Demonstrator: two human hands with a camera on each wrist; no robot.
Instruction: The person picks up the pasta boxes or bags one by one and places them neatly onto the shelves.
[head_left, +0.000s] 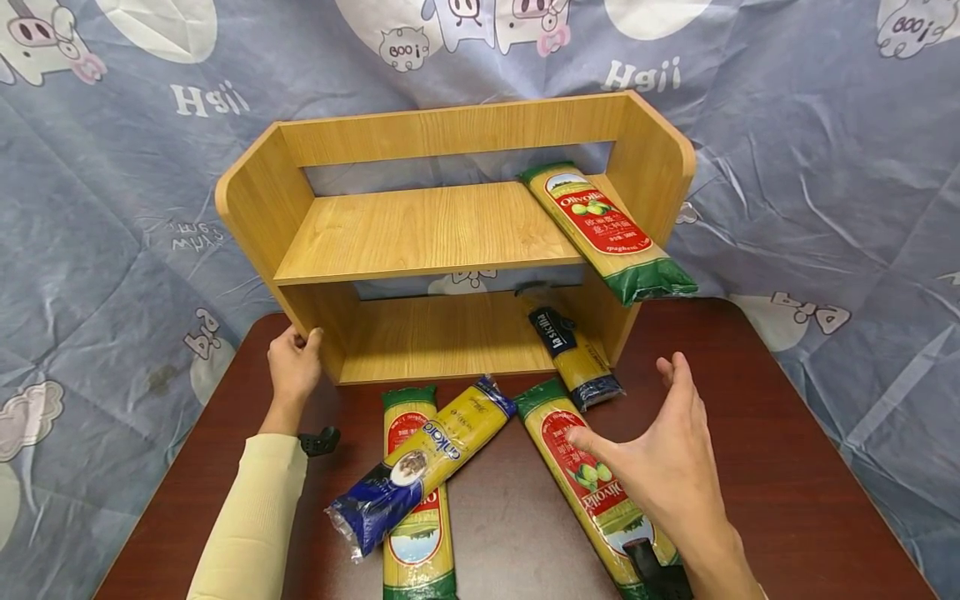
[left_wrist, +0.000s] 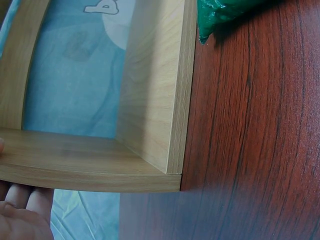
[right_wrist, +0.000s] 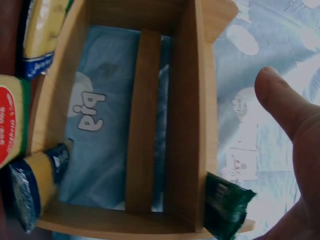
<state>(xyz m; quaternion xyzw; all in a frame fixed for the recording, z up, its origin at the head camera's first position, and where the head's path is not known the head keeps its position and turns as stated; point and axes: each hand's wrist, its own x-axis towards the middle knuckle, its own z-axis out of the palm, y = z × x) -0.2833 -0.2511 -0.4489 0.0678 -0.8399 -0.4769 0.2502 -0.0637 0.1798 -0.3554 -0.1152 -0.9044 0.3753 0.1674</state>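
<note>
My left hand grips the lower left side panel of a two-tier wooden shelf, with fingers behind the board's edge. My right hand is held in the air with thumb and fingers spread, nothing between them. It overlaps a red-labelled spaghetti pack on the table. On the upper tier, a green-ended Olivoila spaghetti pack slants at the right, its near end jutting past the front edge. Below it, a dark-labelled spaghetti pack leans out of the lower tier.
A blue and yellow Ankara pasta pack lies slantwise across another red-labelled spaghetti pack on the dark red table. Behind the shelf hangs a blue printed cloth.
</note>
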